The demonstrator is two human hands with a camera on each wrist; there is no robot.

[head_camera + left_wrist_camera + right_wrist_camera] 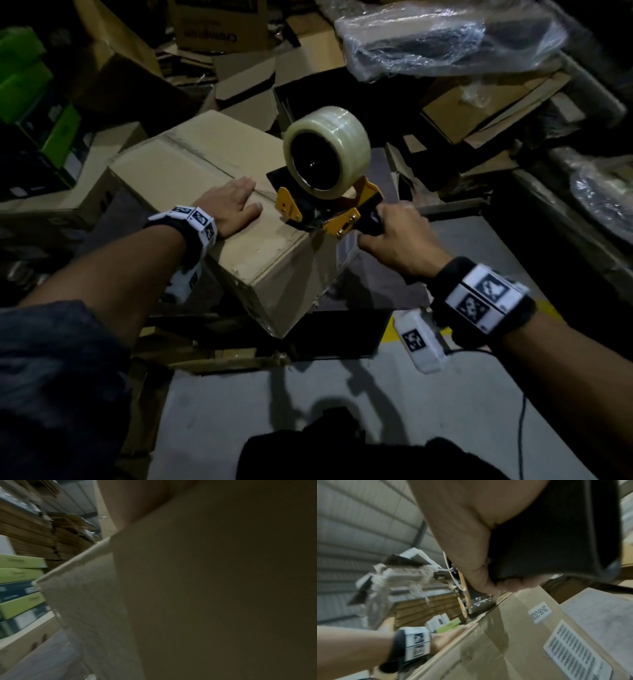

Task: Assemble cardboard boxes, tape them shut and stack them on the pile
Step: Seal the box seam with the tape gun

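Note:
A closed brown cardboard box lies in front of me, its top flaps meeting in a seam. My left hand presses flat on the top near the seam's near end, fingers straight. My right hand grips the black handle of a yellow tape dispenser carrying a big roll of clear tape; its front end sits at the box's near top edge. In the right wrist view the dispenser meets the box, which bears a barcode label. The left wrist view shows mostly the box's side.
Loose and flattened cartons crowd the floor behind. Green boxes are stacked at left, plastic-wrapped bundles at back right. Grey floor lies near my feet, with a yellow line.

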